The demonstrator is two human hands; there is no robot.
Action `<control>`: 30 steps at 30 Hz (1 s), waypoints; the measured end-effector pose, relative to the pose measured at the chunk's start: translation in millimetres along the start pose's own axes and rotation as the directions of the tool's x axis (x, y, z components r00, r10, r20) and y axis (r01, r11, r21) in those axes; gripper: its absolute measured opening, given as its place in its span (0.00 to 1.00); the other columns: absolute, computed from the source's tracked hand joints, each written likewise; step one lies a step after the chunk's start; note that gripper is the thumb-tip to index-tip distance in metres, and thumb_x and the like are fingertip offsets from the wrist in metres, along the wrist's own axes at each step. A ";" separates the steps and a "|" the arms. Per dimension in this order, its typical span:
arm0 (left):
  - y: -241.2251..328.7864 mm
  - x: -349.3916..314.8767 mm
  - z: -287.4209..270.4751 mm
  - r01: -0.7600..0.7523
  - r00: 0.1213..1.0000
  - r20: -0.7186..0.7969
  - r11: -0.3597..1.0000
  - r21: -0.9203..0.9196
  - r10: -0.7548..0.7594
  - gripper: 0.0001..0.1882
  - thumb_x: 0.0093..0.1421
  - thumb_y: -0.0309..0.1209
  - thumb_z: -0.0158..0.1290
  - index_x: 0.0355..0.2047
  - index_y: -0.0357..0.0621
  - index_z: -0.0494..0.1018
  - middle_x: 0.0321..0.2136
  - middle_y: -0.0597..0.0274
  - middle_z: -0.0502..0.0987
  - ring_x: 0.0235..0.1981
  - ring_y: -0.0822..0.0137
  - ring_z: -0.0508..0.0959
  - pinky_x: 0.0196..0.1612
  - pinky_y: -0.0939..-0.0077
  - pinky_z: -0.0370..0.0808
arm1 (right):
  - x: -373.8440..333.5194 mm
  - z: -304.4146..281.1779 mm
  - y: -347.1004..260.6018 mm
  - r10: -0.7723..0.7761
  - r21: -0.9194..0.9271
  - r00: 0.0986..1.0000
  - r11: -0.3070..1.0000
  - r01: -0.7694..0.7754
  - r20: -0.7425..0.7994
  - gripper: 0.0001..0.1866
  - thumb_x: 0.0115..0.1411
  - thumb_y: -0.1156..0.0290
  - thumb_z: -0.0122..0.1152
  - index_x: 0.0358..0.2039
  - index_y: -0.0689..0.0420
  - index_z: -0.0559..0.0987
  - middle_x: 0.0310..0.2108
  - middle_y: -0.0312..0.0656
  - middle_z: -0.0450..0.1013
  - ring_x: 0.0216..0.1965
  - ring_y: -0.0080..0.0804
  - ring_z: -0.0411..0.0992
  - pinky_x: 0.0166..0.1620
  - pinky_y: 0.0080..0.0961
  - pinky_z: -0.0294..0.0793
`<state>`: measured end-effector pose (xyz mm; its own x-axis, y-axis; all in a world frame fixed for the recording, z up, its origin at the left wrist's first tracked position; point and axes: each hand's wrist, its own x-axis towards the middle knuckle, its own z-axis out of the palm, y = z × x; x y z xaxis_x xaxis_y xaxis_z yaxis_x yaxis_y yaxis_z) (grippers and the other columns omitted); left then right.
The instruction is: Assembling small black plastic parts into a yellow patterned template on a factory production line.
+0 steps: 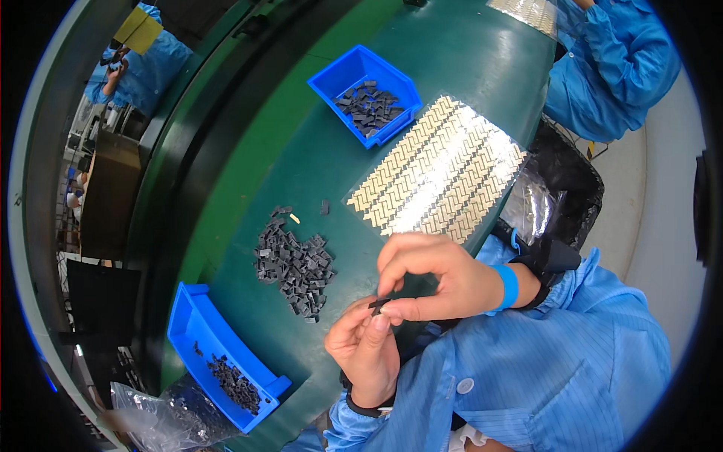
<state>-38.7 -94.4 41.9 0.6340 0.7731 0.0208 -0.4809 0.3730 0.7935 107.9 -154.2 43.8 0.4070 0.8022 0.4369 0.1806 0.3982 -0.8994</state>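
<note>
My left hand (367, 350) and my right hand (440, 275) meet over the near edge of the table. Thumb and fingers of both are pinched on a small black plastic piece (379, 306), largely covered by the fingertips. A blue band circles my right wrist. Beyond my hands lies a loose heap of small dark grey rectangular pieces (295, 267), with one pale strip (294, 218) at its upper edge. Close to my right hand is a clear sheet (440, 169) covered with cream-coloured pieces in a zigzag pattern, shining with glare.
A blue bin (320, 84) of dark pieces stands at the top, another blue bin (197, 301) with smaller black pieces at the lower left. Clear plastic bags (169, 422) lie beside it. A co-worker in blue (617, 68) sits upper right. A black bag (576, 169) hangs beside the green table (452, 60).
</note>
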 end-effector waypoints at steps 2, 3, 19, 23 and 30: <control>-1.4 -0.8 -7.2 0.026 0.999 0.034 1.000 -0.001 -0.026 0.12 0.53 0.18 0.53 0.40 0.33 0.72 0.34 0.49 0.75 0.30 0.65 0.76 0.36 0.74 0.74 | -0.3 -2.5 1.5 0.097 0.196 0.976 0.971 -0.135 0.194 0.08 0.50 0.72 0.63 0.29 0.62 0.74 0.28 0.38 0.69 0.29 0.23 0.69 0.32 0.19 0.69; -1.3 -1.8 -9.7 0.052 0.996 0.070 0.999 0.001 -0.052 0.13 0.53 0.18 0.53 0.40 0.33 0.72 0.33 0.50 0.76 0.29 0.65 0.76 0.35 0.74 0.74 | -1.3 -3.1 1.3 0.103 0.194 0.976 0.971 -0.141 0.192 0.08 0.50 0.72 0.63 0.29 0.62 0.74 0.28 0.38 0.69 0.29 0.23 0.69 0.32 0.19 0.69; 25.2 9.5 1.7 -0.294 0.939 0.341 0.596 0.747 0.035 0.25 0.46 0.14 0.57 0.47 0.30 0.68 0.31 0.49 0.77 0.29 0.67 0.79 0.35 0.80 0.77 | 5.8 -9.9 2.0 0.391 0.203 0.763 0.809 -0.551 0.514 0.06 0.53 0.75 0.55 0.23 0.60 0.68 0.20 0.30 0.63 0.22 0.13 0.59 0.28 0.14 0.62; 23.8 9.2 1.3 -0.134 0.978 0.209 0.767 0.627 0.000 0.20 0.48 0.17 0.57 0.43 0.31 0.71 0.30 0.49 0.77 0.25 0.67 0.78 0.30 0.81 0.76 | 4.0 -2.5 -1.0 0.401 0.477 0.764 0.608 -0.635 0.505 0.11 0.56 0.68 0.56 0.21 0.57 0.68 0.17 0.30 0.66 0.18 0.13 0.58 0.21 0.12 0.56; 14.0 3.3 6.2 0.319 0.948 0.013 0.943 -0.091 -0.319 0.10 0.58 0.25 0.51 0.40 0.36 0.72 0.29 0.55 0.75 0.25 0.73 0.74 0.26 0.85 0.73 | 4.0 -4.7 -0.6 0.351 0.508 0.816 0.649 -0.566 0.460 0.12 0.60 0.66 0.53 0.24 0.58 0.68 0.20 0.32 0.65 0.20 0.18 0.60 0.26 0.16 0.61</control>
<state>-39.6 -89.8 56.9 0.7624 0.6065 -0.2257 -0.3063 0.6454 0.6997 113.6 -153.3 46.1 -0.0168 0.9987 0.0490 -0.5681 0.0308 -0.8224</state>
